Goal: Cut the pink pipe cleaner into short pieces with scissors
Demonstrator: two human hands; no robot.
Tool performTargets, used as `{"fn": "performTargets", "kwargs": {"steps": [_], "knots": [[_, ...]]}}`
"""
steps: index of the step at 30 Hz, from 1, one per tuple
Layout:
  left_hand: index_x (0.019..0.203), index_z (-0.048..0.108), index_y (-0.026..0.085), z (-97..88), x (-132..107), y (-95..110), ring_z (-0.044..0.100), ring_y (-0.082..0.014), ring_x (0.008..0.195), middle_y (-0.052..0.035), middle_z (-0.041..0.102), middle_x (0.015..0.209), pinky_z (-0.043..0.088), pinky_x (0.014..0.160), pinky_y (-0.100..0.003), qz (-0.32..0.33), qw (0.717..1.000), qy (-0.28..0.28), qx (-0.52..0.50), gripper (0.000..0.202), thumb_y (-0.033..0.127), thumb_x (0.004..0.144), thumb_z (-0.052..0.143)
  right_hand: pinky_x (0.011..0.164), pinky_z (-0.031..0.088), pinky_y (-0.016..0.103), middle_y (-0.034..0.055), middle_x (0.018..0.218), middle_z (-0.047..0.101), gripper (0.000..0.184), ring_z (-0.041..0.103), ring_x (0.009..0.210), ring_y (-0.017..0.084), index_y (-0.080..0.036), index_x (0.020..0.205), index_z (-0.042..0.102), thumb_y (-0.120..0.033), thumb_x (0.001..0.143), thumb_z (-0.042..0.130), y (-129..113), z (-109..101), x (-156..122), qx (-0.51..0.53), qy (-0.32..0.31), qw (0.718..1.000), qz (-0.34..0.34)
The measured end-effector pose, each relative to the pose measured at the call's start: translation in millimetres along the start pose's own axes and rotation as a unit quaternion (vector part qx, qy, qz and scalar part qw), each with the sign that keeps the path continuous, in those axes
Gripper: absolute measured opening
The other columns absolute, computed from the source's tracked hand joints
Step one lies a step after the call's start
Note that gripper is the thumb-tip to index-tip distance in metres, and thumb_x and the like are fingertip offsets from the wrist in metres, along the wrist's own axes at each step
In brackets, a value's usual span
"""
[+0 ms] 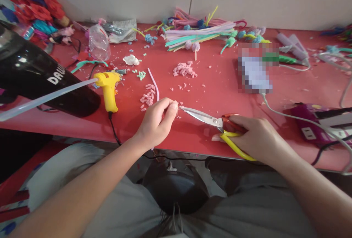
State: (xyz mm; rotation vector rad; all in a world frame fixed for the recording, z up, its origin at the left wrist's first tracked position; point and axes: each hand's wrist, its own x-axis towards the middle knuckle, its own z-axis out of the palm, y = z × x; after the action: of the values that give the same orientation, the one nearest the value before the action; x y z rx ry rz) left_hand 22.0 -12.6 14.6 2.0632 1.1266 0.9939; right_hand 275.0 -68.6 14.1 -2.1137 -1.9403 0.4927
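Note:
My left hand (161, 117) is closed in a pinch, with a tiny pink fuzzy piece of pipe cleaner (180, 103) just showing at the fingertips. A lilac pipe cleaner (154, 82) runs behind this hand, and its lower end shows by the table edge; whether the hand grips it is hidden. My right hand (250, 135) holds scissors (203, 116) with red and yellow handles. Their blades look nearly together, and the tip points at the left fingertips. Short pink cut pieces (148, 96) lie beside my left hand, with another pink pile (185, 69) farther back.
A yellow glue gun (109, 90) and a black bottle (55, 77) stand at left on the red table (225, 84). Bundled pipe cleaners (198, 34) lie at the back. A blurred-out device (254, 71) with a white cable and a purple power strip (310, 128) are at right.

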Motion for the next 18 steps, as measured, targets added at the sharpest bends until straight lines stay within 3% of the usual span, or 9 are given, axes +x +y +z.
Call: {"fn": "performTargets", "kwargs": {"steps": [18], "knots": [[0.069, 0.04, 0.02, -0.9, 0.1, 2.0, 0.044, -0.0091, 0.057, 0.0033, 0.043, 0.061, 0.036, 0.056, -0.025, -0.01, 1.0, -0.005, -0.019, 0.032, 0.023, 0.1, 0.04, 0.046, 0.025, 0.023, -0.0064, 0.056, 0.027, 0.07, 0.019, 0.06, 0.014, -0.022, 0.061, 0.028, -0.085, 0.06, 0.06, -0.5, 0.5, -1.7, -0.015, 0.003, 1.0, -0.005]]}}
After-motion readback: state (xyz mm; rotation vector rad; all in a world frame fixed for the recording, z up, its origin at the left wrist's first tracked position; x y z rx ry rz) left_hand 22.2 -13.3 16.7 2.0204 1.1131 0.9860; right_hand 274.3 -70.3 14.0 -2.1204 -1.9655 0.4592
